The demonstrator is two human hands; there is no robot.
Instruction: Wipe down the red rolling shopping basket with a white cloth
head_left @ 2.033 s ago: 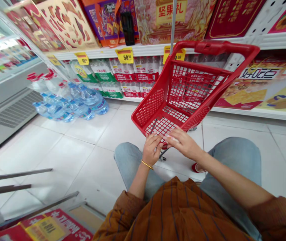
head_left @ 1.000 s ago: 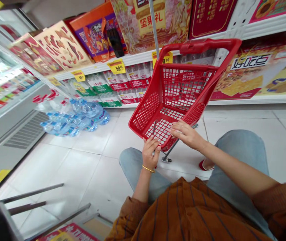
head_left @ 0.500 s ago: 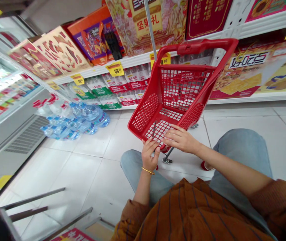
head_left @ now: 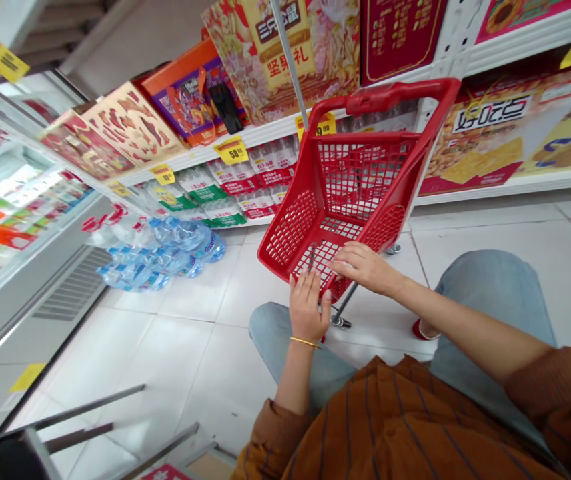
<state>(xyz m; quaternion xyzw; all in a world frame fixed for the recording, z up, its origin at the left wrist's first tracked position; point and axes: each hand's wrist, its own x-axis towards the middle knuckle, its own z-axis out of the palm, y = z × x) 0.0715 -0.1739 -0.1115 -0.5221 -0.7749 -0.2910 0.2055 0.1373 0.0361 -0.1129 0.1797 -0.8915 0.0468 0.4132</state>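
Red plastic mesh shopping basket (head_left: 358,177) on wheeled metal legs, just beyond pale blue denim knees (head_left: 280,333). Left hand (head_left: 307,308), gold bangle (head_left: 304,342) at the wrist, open, fingers upright against the basket's near corner; right hand (head_left: 365,269) open and flat across the near rim, no closed grip. Clear plastic water bottles (head_left: 160,257) lying well left of the basket.

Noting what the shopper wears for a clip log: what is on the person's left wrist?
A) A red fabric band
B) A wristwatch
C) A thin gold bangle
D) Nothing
C: a thin gold bangle circles the wrist just below the left hand.
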